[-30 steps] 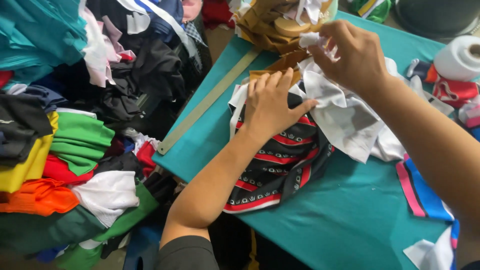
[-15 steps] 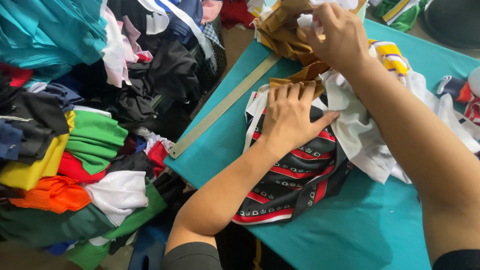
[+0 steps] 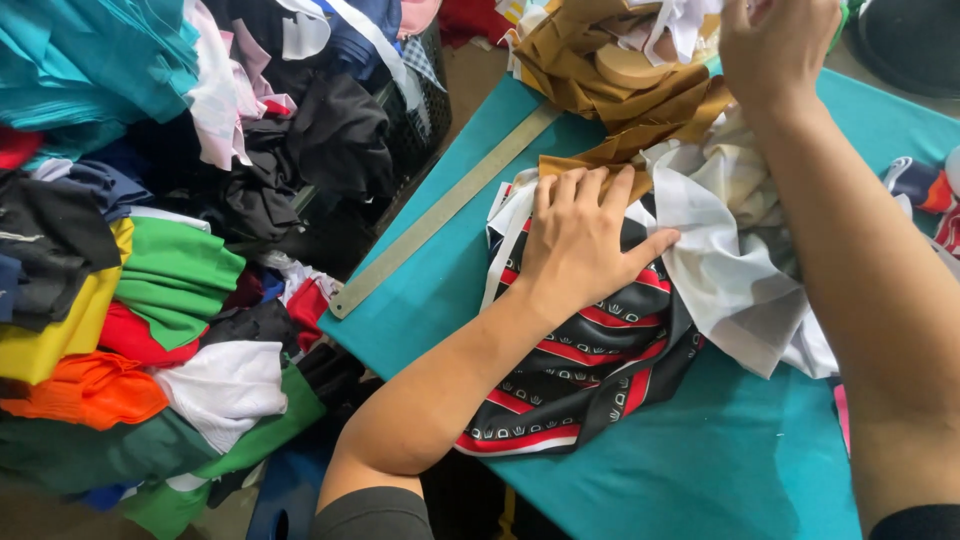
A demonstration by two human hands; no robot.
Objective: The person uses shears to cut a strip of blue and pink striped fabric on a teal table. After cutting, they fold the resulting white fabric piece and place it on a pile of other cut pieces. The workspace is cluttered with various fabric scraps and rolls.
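My left hand (image 3: 580, 240) lies flat, fingers spread, on a black cloth with red and white stripes (image 3: 580, 370) spread over the teal table (image 3: 700, 470). My right hand (image 3: 775, 45) is raised at the top edge, its fingers closed among white fabric scraps (image 3: 685, 20) above a heap of tan-brown cloth (image 3: 610, 70). A crumpled white and cream fabric (image 3: 730, 260) lies between my two arms, overlapping the striped cloth's right side.
A long metal ruler (image 3: 440, 215) lies diagonally along the table's left edge. Left of the table is a big pile of clothes (image 3: 150, 300) in green, yellow, orange, red, white and black. Small coloured items (image 3: 915, 185) sit at the right edge.
My right hand has lifted up and away to the top of the view. My left hand stays pressed on the striped cloth. The view has shifted, so the table now sits further right.
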